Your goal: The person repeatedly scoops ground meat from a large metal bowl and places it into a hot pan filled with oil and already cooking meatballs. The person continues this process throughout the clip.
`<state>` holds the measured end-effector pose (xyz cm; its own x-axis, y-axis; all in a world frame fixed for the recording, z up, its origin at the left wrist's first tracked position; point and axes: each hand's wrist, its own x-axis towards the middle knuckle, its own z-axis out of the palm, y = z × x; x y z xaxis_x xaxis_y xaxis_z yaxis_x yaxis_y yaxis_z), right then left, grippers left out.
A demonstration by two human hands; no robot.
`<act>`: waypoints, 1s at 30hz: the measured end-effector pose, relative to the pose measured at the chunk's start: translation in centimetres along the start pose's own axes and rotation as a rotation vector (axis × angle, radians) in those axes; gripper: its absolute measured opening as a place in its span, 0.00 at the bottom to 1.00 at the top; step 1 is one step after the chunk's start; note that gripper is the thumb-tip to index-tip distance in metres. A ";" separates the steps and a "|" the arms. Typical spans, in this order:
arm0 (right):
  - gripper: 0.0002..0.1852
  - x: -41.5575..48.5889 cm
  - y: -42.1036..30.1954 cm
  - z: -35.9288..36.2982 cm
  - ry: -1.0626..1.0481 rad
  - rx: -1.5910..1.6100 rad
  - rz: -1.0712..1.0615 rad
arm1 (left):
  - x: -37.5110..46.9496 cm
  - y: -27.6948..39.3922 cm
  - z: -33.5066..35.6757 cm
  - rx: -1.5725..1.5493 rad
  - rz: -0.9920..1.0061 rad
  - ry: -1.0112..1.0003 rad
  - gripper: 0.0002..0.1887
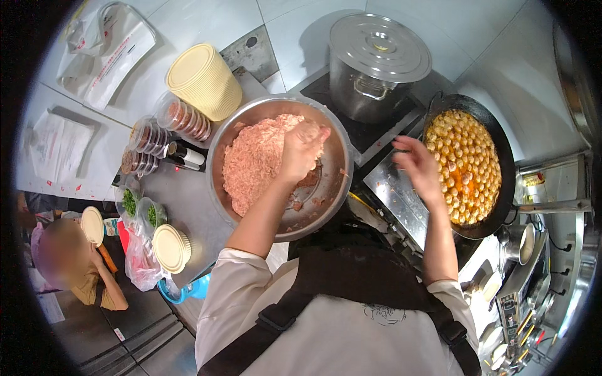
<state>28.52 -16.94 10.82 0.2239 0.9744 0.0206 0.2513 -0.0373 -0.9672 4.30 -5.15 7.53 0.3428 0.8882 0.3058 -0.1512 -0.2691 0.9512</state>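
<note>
A wide stainless steel bowl (329,207) lies in front of me, heaped on its left side with pink minced meat (254,160). My left hand (301,152) is curled over the right side of the heap, with some mince in its grip. Smears and small bits of meat cling to the bowl's bare right side. Between bowl and wok, my right hand (416,164) hovers with fingers apart and nothing visible in it. The black wok (507,174) is full of many small round meatballs (465,160) in orange-coloured oil or broth, packed close together.
Behind stands a lidded steel stockpot (376,70). Left of the bowl are stacked cream lids (207,80), stacked clear tubs (181,117), cups of chopped greens (151,211) and cream containers (171,249). Another person (103,277) is at lower left. Pots and utensils (519,244) crowd the right.
</note>
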 end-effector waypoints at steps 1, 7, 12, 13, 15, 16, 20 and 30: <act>0.21 0.4 -1.4 1.8 -0.060 -0.025 -0.098 | -0.2 0.0 0.5 0.097 -0.025 -0.037 0.03; 0.22 2.4 -5.8 8.7 -0.123 -0.295 -0.481 | -1.4 0.8 2.4 0.304 0.020 -0.252 0.05; 0.11 2.5 -1.8 7.6 -0.204 0.014 -0.069 | -2.0 -0.1 2.1 0.645 0.061 -0.425 0.09; 0.10 2.5 -0.6 6.6 -0.213 0.138 0.179 | -2.1 -0.6 1.8 0.604 0.041 -0.558 0.10; 0.08 1.9 2.0 3.2 -0.091 0.553 0.332 | -2.3 -2.0 0.6 0.691 -0.056 -0.573 0.18; 0.08 1.5 3.3 1.0 -0.020 0.617 0.361 | -2.6 -2.8 -0.1 0.800 -0.133 -0.568 0.19; 0.10 -2.0 7.8 -8.3 0.279 0.721 0.398 | -4.5 -6.2 -3.2 1.010 -0.137 -0.579 0.21; 0.32 -3.1 9.2 -19.5 0.671 0.200 0.410 | -6.0 -13.3 -3.5 1.155 -0.094 -0.586 0.13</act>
<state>48.44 -24.63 6.83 0.7950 0.5484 -0.2593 -0.1323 -0.2604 -0.9564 0.98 -5.54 -7.11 0.7047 0.7059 -0.0706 0.6767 -0.6390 0.3657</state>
